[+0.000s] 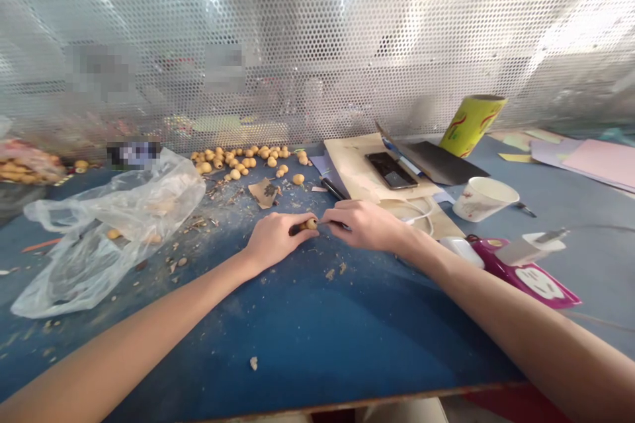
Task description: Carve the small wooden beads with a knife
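Blue bench (307, 330), shavings (342, 269) scattered. Left hand (272, 238) is pinching a small tan gourd (311, 224) at centre; right hand (364, 225), at its 3 o'clock, is gripping a thin tool (331, 222) against it. Short, light strokes seem advisable.

Plastic bag (99, 225) is lying at left; phone (391, 170) is resting on cardboard (353, 162) near white cup (483, 199); yellow roll (471, 124) is leaning behind.

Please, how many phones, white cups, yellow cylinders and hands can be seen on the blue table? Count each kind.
Phones: 1
White cups: 1
Yellow cylinders: 1
Hands: 2, the left hand holding a gourd, the right hand holding a thin tool
Total: 5
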A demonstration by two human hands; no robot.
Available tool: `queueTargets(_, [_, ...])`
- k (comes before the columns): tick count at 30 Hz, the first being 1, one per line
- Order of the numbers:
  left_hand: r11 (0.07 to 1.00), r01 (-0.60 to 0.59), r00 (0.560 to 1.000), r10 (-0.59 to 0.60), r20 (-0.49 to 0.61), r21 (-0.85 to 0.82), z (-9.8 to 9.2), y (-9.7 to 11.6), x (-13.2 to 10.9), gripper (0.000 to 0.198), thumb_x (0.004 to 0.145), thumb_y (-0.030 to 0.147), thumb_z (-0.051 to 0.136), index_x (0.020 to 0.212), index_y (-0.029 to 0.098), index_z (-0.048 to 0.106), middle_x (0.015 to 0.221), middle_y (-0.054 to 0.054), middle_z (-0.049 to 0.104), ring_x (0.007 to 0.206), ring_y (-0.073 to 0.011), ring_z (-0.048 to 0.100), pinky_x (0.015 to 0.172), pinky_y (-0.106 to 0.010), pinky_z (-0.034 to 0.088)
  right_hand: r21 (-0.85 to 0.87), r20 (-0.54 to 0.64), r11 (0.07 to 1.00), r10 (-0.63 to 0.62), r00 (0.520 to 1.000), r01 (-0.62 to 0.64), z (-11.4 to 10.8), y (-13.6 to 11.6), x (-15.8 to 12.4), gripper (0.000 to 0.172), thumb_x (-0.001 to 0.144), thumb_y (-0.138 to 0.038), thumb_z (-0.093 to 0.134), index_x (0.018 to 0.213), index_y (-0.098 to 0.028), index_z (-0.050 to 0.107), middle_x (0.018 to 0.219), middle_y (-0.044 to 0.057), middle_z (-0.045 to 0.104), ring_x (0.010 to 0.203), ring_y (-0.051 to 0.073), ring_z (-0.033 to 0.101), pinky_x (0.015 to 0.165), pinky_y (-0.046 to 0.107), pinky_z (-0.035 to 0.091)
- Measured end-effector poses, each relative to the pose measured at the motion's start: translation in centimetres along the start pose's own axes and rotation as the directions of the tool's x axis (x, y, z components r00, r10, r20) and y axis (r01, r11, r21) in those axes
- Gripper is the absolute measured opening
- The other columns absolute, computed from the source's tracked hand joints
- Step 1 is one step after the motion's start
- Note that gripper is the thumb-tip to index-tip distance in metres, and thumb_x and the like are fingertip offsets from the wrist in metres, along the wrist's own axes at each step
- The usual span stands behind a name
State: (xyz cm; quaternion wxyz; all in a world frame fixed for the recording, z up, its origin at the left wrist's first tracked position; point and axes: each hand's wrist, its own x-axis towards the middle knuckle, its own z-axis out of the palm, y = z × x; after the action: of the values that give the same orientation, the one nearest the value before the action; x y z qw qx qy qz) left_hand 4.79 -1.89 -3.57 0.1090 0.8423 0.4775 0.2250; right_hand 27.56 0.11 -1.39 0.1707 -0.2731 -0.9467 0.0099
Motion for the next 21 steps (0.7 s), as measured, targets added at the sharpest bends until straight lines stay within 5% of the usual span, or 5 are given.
queueTargets(21, [1.000, 0.006, 1.000, -0.006, 0.002, 0.000, -0.03, -0.01, 0.01, 0.035, 0.090, 0.051, 0.057, 0.118, 0.034, 0.069, 0.092, 0.000, 0.076, 0.072, -0.0171, 0.066, 0.061, -0.023, 0.040, -0.023, 0.011, 1.000, 0.005, 1.000, -0.005, 0.13, -0.03, -0.03, 0.020, 0.095, -0.021, 0.045, 0.091, -0.016, 0.064, 0.072, 0.003, 0.057, 0.065, 0.012, 0.047, 0.061, 0.024, 0.032])
